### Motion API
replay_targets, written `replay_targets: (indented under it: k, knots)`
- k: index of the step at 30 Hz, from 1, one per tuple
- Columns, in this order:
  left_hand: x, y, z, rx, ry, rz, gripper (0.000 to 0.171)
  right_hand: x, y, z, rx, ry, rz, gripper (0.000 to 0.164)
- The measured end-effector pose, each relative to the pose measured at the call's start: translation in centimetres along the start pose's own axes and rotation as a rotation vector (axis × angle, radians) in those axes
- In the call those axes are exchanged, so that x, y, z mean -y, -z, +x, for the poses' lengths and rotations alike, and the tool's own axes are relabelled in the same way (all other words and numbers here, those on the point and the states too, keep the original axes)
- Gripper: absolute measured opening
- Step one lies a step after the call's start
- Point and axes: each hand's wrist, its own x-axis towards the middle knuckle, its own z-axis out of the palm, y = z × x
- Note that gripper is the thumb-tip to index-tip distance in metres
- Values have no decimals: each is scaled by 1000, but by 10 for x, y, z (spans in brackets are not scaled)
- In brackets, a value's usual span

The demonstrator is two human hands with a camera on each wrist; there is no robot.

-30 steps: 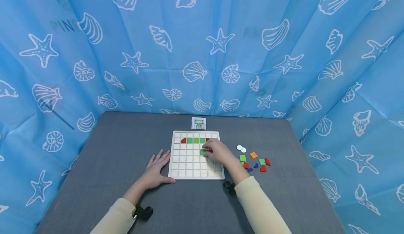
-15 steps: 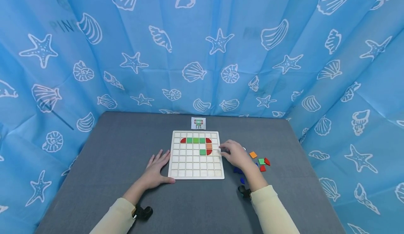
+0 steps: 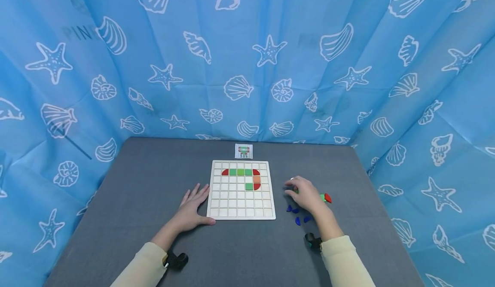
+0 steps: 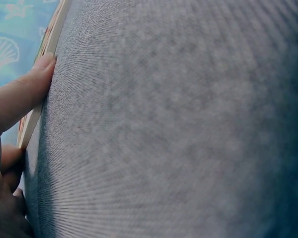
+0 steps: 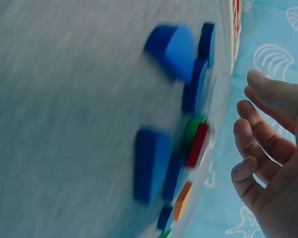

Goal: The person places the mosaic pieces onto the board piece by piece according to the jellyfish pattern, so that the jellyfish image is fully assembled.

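My left hand [image 3: 190,213] lies with spread fingers at the left side of a white grid board [image 3: 232,203], its thumb at the near left corner. In the left wrist view, a thumb [image 4: 27,91] touches the board's edge. On the board, a red quarter-round tile [image 3: 225,172], green square tiles [image 3: 233,172], an orange tile [image 3: 256,178] and other red tiles fill some cells. To the right, my right hand [image 3: 309,196] hovers over loose tiles, thumb and fingers apart with nothing visible between them. Blue tiles [image 5: 171,49] and a red tile [image 5: 197,145] show below it.
A small printed card [image 3: 244,151] lies behind the board on the grey tabletop [image 3: 166,166]. Several blue rounded tiles [image 3: 297,221] lie below the right hand, and a red tile [image 3: 328,198] beside it. A blue shell-patterned curtain [image 3: 239,63] hangs behind and at the sides.
My right hand has left the board and moved right to the loose tiles, uncovering the red and orange tiles on the board. My left hand has stayed in place.
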Motion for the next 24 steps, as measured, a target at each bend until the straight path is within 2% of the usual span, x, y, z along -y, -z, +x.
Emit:
replay_targets:
  k: [6, 12, 19, 24]
  knots:
    - [-1, 1, 0, 2, -5, -6, 121, -16, 6, -7, 7, -65, -48, 29]
    - [-1, 2, 0, 5, -3, -10, 122, -23, 10, -8, 55, -130, -82, 29]
    - [-1, 2, -1, -1, 0, -10, 122, -24, 7, -2, 78, -121, -7, 23]
    - [-1, 2, -1, 3, -1, -17, 121, -25, 7, -1, 90, -120, 46, 26]
